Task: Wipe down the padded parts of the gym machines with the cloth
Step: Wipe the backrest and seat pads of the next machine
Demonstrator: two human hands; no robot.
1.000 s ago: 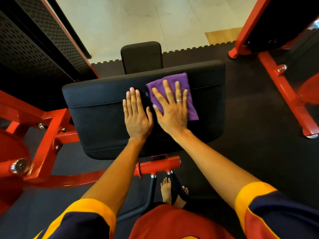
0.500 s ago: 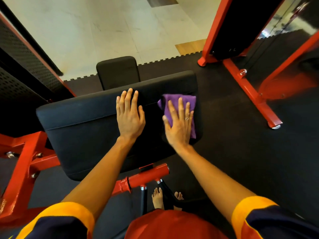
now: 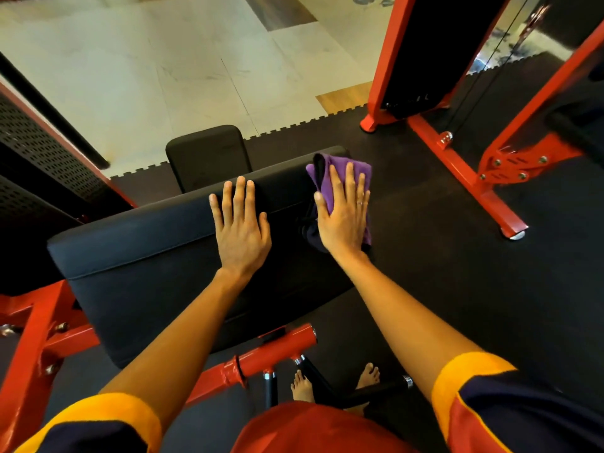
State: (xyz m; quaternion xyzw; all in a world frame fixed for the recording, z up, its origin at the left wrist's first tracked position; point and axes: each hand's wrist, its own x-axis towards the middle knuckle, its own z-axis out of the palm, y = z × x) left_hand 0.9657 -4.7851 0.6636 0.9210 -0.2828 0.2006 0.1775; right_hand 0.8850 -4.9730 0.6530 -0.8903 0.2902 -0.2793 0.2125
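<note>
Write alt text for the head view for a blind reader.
The right hand presses a purple cloth flat against the right end of a large black pad; the left hand rests flat on the pad beside it. Red machine frames stand around.

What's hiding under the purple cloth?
The right end of the big black pad, with the cloth draped over its edge. The right hand presses flat on top. The pad's surface beneath is covered.

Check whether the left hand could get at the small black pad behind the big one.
Probably yes. The left hand lies flat on the big pad, fingertips near its far edge; the small pad stands just beyond, with nothing between them.
</note>
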